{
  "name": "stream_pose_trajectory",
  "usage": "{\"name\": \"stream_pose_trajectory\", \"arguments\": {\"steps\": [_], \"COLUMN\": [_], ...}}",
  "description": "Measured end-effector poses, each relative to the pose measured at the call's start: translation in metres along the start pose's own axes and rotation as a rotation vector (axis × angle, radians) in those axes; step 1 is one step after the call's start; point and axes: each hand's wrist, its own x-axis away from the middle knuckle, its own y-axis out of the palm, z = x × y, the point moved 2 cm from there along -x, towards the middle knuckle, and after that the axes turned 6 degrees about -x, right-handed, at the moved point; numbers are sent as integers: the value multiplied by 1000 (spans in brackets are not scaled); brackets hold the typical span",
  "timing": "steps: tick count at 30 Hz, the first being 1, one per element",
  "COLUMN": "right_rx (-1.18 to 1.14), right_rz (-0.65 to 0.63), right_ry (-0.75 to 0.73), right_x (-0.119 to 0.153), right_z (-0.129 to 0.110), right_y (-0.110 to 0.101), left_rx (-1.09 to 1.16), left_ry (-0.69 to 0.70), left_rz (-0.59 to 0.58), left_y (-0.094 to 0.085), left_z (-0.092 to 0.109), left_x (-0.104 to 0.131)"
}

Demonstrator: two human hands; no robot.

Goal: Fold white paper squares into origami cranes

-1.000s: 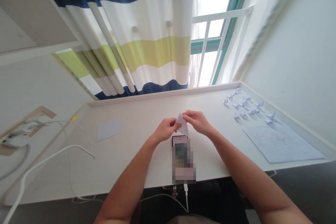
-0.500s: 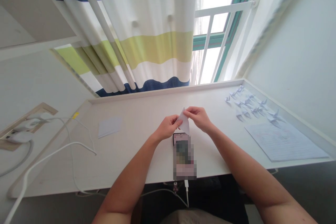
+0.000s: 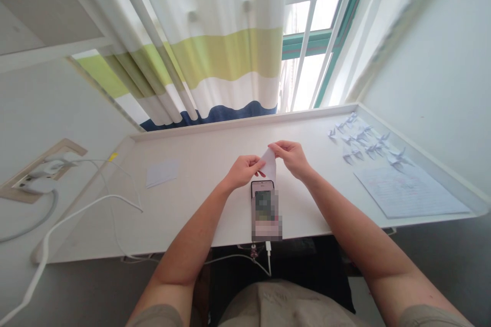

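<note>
A small folded piece of white paper (image 3: 269, 164) is held up between my two hands, over the middle of the desk. My left hand (image 3: 245, 169) pinches its left side, thumb on the near face. At the paper's top corner, the thumb and fingers of my right hand (image 3: 290, 157) are closed on it. Just below the paper lies a phone (image 3: 264, 209) with a lit, partly blurred screen and a white cable at its lower end.
Folded paper cranes (image 3: 360, 140) stand at the back right, behind written sheets (image 3: 406, 191). White paper squares (image 3: 161, 172) lie on the left of the white desk (image 3: 107, 225). Cables (image 3: 95, 204) run from a wall socket (image 3: 40, 173). A striped curtain (image 3: 226, 56) hangs behind.
The view has tilted down, so the desk and hands sit higher in the picture. Both hands keep their hold on the folded paper, with little visible movement.
</note>
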Motion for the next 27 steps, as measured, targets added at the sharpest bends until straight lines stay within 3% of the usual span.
{"name": "stream_pose_trajectory", "arguments": {"steps": [6, 23, 27], "right_rx": [-12, -41, -56], "right_rz": [-67, 35, -48], "right_ry": [38, -10, 53], "right_x": [3, -2, 0], "right_z": [0, 5, 6], "right_y": [0, -1, 1], "left_rx": [6, 62, 68], "left_ry": [21, -37, -54], "left_rz": [-15, -46, 19], "left_y": [-2, -1, -3], "left_z": [7, 0, -4], "left_x": [4, 1, 0]}}
